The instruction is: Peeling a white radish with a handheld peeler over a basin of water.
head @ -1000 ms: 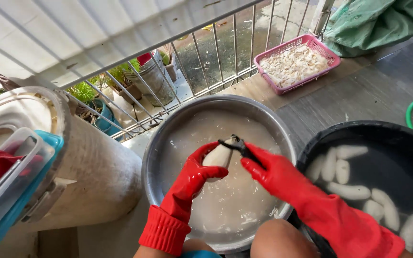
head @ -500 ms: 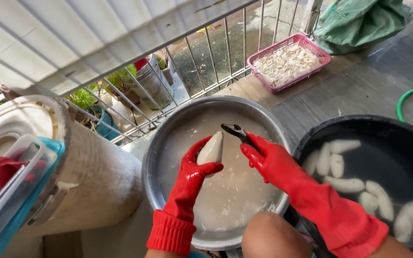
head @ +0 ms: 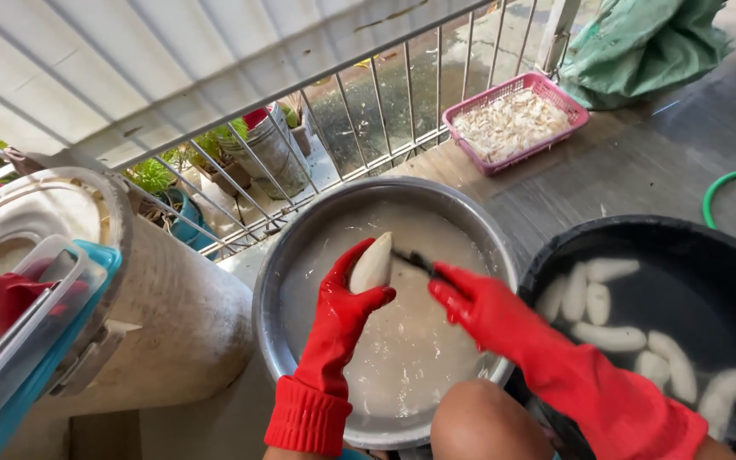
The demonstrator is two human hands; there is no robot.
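In the head view, the left hand (head: 340, 313), in a red rubber glove, is clamping its grip around the lower half of a pale peeled root (head: 372, 263), holding it upright over the middle of a wide metal basin (head: 276, 255) that is sitting on the floor near the railing (head: 402, 94). The right hand (head: 479, 307), also gloved in red, is closing its grip on a small dark-handled blade (head: 413, 261) whose tip is touching the root's side. The root is looking firm and stiff, fairly light, and probably slick from the wet, so holding it low around the thick end, as the left hand is doing, seems the safest purchase. The basin is holding cloudy whitish water with scraps of peel floating in it. Just beside it, toward the right edge of the floor, a black tub (head: 555, 255) is holding darker water with about 9 peeled white pieces (head: 608, 336) lying in it. Farther off by the railing, a pink basket (head: 462, 115) is holding a heap of pale shavings. At the left, a clear lidded box (head: 19, 341) is holding something red.
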